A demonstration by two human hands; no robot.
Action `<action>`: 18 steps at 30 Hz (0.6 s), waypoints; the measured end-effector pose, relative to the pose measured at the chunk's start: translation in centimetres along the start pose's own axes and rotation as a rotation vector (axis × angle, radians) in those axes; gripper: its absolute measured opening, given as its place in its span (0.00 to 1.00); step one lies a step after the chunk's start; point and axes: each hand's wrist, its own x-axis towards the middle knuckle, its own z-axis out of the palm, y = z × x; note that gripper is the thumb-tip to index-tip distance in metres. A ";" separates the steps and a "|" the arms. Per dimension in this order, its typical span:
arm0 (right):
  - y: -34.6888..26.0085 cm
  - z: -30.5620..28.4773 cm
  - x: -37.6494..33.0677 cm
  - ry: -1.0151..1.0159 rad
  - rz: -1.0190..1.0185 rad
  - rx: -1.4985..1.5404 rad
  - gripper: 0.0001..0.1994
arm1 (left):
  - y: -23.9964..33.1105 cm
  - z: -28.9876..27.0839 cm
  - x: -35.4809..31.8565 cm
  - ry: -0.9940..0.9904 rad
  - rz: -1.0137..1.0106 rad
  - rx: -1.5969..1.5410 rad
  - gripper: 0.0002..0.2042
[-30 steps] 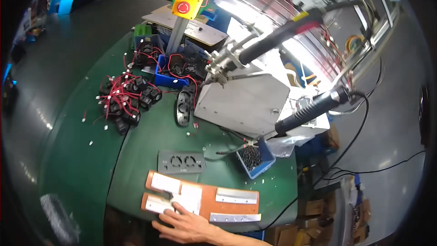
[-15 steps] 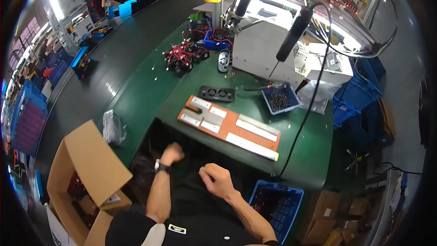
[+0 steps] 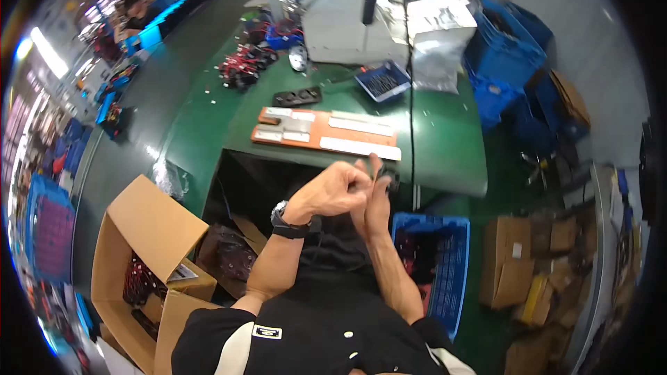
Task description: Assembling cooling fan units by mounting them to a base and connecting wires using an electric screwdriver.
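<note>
My left hand (image 3: 332, 192), a dark watch on its wrist, is curled closed against my right hand (image 3: 375, 203), in front of the bench edge. My right hand is also closed, its fingers pointing up. A small dark piece (image 3: 392, 179) shows at the right hand's fingers; blur hides its kind. What sits inside the left fingers is hidden. Just beyond the hands lies an orange fixture board (image 3: 316, 132) with metal strips. Behind it is a flat black panel with two round fan openings (image 3: 297, 96).
A blue tray of dark screws (image 3: 383, 82) stands on the green bench (image 3: 445, 139). Red-and-black wiring (image 3: 243, 66) is heaped at the back left. An open cardboard box (image 3: 149, 226) is at my left, a blue crate (image 3: 455, 264) at my right. A black cable (image 3: 411, 118) hangs down over the bench.
My hands, apart before, have come together further right and nearer the board. A small dark piece now shows at the right fingers. The view has shifted, with the bench higher in the picture.
</note>
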 end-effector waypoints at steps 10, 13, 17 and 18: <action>-8.5 1.4 11.1 -0.278 -0.192 -1.662 0.24 | -6.3 -4.9 -0.7 0.542 -0.141 0.217 0.10; -6.4 -1.9 15.6 -0.572 -0.230 -2.001 0.29 | -7.7 -7.4 1.6 0.701 0.000 0.389 0.09; -4.8 -0.9 16.0 -0.597 -0.201 -2.102 0.34 | -9.5 -8.4 3.3 0.595 0.082 0.379 0.10; -5.0 -1.4 15.8 -0.580 -0.224 -2.016 0.35 | -9.8 -8.3 3.5 0.517 -0.011 0.311 0.13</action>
